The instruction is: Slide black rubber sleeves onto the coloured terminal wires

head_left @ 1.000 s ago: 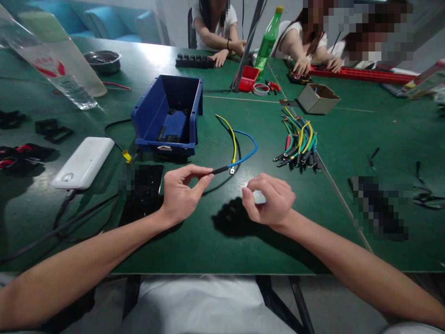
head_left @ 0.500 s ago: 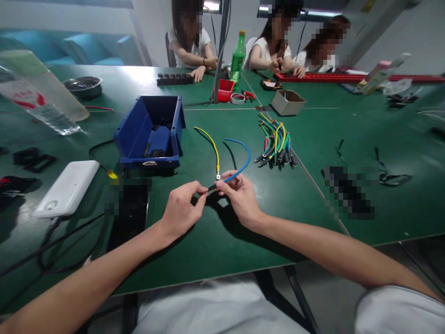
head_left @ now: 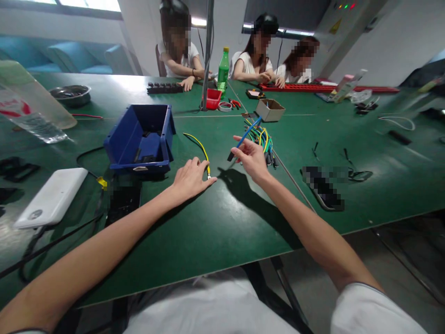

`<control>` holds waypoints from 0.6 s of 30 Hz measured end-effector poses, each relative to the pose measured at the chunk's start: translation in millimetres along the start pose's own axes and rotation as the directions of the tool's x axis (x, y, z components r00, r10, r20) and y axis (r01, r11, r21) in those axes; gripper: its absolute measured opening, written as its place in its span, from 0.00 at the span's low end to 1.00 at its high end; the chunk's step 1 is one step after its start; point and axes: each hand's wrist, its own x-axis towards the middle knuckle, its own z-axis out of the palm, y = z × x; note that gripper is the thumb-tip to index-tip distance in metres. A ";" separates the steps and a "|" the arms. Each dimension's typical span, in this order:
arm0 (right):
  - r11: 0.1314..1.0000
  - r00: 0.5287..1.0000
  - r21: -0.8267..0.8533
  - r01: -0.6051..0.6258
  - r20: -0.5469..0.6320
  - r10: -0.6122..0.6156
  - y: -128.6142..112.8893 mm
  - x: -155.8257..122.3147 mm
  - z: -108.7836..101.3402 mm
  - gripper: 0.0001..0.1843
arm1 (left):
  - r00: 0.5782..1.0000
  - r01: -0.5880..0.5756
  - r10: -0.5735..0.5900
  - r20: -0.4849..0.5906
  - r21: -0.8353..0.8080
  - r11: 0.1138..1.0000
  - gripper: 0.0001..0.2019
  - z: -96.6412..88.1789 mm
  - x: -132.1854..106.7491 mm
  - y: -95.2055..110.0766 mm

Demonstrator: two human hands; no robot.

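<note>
My right hand [head_left: 253,161] is closed on a blue wire [head_left: 248,132], raised above the table, its black-sleeved end pointing down to the left. Beyond that hand lies a bundle of yellow, green and blue wires [head_left: 266,139] with black-sleeved ends, partly hidden by the fingers. My left hand [head_left: 189,180] is low over the table, thumb spread away from the fingers. Between thumb and forefinger is the lower end of a yellow wire [head_left: 199,143] with a metal ring terminal [head_left: 209,176]; I cannot tell whether the fingers touch it.
A blue bin [head_left: 118,148] with black parts stands left of the wires. Left of it are a white power bank [head_left: 52,197] with cables and tilted bottles [head_left: 38,111]. A phone [head_left: 323,188] lies right. Beyond stand a small box [head_left: 270,111], a green bottle [head_left: 223,72] and three people.
My left hand has let go of the blue wire's black-sleeved end and opened beside the yellow wire. My right hand has carried the blue wire up and right towards the bundle. The view has shifted.
</note>
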 end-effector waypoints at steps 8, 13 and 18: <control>0.979 0.999 -0.200 -0.045 -0.005 0.045 -4.4 11.4 -82.2 0.28 | 0.995 -0.082 0.077 -0.057 -0.083 0.993 0.12 20.1 -2.5 -4.5; 0.952 0.984 -0.272 -0.143 -0.141 0.108 9.7 18.6 -93.5 0.30 | 0.994 -0.043 0.026 -0.105 -0.170 0.984 0.15 19.9 -3.4 -6.4; 0.860 0.938 -0.426 -0.281 -0.310 0.153 24.6 21.6 -100.7 0.26 | 0.996 -0.025 0.004 -0.093 -0.227 0.974 0.14 12.0 -8.6 -4.2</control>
